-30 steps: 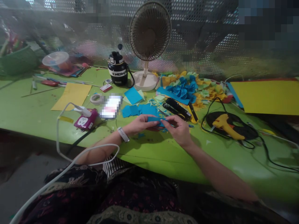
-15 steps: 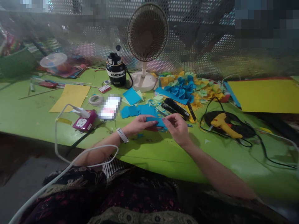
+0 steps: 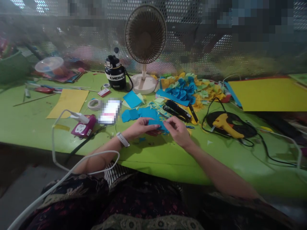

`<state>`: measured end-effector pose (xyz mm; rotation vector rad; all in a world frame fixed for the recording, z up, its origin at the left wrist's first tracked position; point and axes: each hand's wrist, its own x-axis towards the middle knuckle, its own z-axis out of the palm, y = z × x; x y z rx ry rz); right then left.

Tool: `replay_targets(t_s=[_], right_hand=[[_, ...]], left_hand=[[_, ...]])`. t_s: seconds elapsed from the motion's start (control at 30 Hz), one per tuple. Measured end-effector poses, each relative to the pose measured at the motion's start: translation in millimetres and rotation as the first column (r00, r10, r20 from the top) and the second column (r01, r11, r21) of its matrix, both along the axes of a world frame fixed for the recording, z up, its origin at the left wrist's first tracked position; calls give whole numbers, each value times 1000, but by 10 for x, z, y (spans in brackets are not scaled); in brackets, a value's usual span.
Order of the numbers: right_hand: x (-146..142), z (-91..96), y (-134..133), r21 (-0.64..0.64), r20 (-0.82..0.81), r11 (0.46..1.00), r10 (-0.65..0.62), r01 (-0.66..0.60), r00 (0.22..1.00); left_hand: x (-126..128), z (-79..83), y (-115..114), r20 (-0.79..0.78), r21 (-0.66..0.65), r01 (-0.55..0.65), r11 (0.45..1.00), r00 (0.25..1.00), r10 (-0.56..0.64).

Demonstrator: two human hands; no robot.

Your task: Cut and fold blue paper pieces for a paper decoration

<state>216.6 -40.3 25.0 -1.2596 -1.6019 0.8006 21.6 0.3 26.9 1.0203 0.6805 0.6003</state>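
Observation:
A small piece of blue paper is held between my two hands above the front of the green table. My left hand pinches its left side, thumb on top. At the right end, the fingertips of my right hand close on the same paper. Just behind the hands lie more blue paper pieces and pale green and yellow scraps. A black stapler rests behind my right hand, with a dark-bladed yellow tool beside it.
At the back stand a fan and a black bottle, near a pile of blue and yellow paper flowers. A yellow glue gun lies right; a phone and purple power socket lie left. A white cable crosses my left forearm.
The view has shifted slightly, so most things appear a little further left. Both hands still grip the blue paper, with the right fingers at its right end.

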Motion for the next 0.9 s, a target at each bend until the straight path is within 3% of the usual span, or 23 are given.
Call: replay_targets(t_s=[0.1, 0.23, 0.4, 0.9], right_hand=[[17, -1, 11, -11, -14, 1000, 6, -6, 1000], [14, 57, -8, -76, -91, 997, -6, 0, 996], [-24, 108, -25, -241, -177, 956, 127, -168, 976], [45, 89, 65, -304, -199, 903, 251, -303, 947]], left_hand=[[-35, 52, 19, -108, 32, 81, 996, 991, -77], [-36, 78, 22, -116, 30, 92, 995, 989, -88], [-17, 37, 16, -80, 2, 44, 999, 996, -44], [-49, 15, 51, -115, 18, 44, 999, 992, -42]])
